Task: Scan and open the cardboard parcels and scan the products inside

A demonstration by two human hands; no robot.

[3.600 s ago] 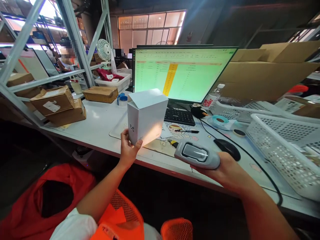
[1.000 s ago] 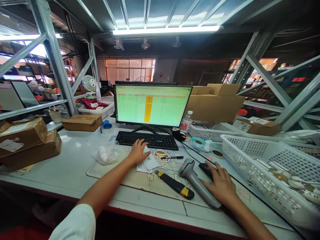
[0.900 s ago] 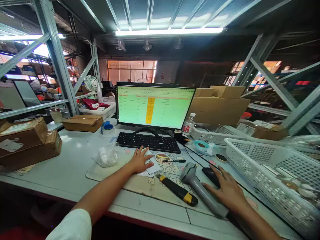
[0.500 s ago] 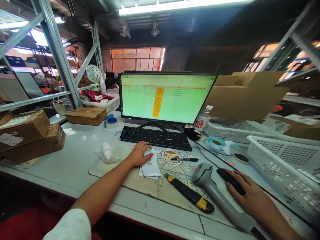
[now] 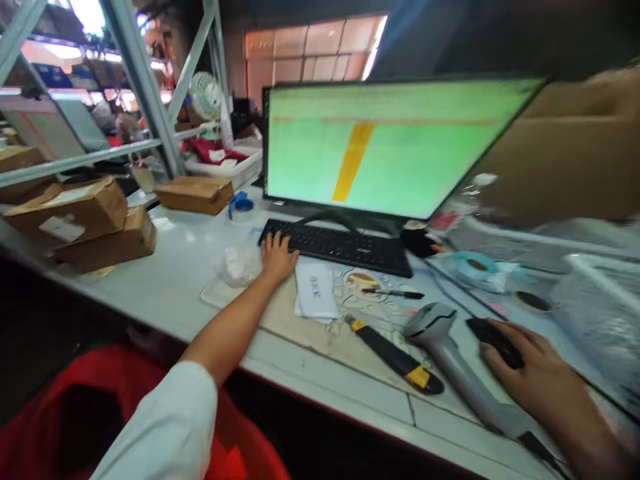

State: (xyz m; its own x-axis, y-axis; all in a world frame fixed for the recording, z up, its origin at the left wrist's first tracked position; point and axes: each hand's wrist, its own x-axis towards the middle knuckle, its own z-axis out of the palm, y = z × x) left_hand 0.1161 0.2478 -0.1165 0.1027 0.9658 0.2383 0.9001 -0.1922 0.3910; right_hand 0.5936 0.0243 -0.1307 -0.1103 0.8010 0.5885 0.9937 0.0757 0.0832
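Note:
My left hand (image 5: 277, 257) rests with fingers spread at the left end of the black keyboard (image 5: 340, 244), holding nothing. My right hand (image 5: 537, 373) lies over the black mouse (image 5: 493, 337), fingers curved on it. Beside that hand a grey barcode scanner (image 5: 450, 363) lies on the desk. A white paper slip (image 5: 316, 297) and a black-and-yellow utility knife (image 5: 397, 358) lie between my hands. Behind the keyboard the monitor (image 5: 390, 147) shows a green spreadsheet with an orange column.
Brown parcels (image 5: 80, 217) are stacked at the left, another (image 5: 195, 193) near a white fan (image 5: 207, 97). A crumpled plastic bag (image 5: 239, 263), a pen (image 5: 390, 292), tape rolls (image 5: 475, 265), white baskets (image 5: 600, 300) and a cardboard box (image 5: 565, 147) crowd the desk. A red bag (image 5: 75, 413) sits below.
The white box and the scanner left my hands; the scanner now lies on the desk. My left hand went from the paper slip to the keyboard's left end, my right onto the mouse.

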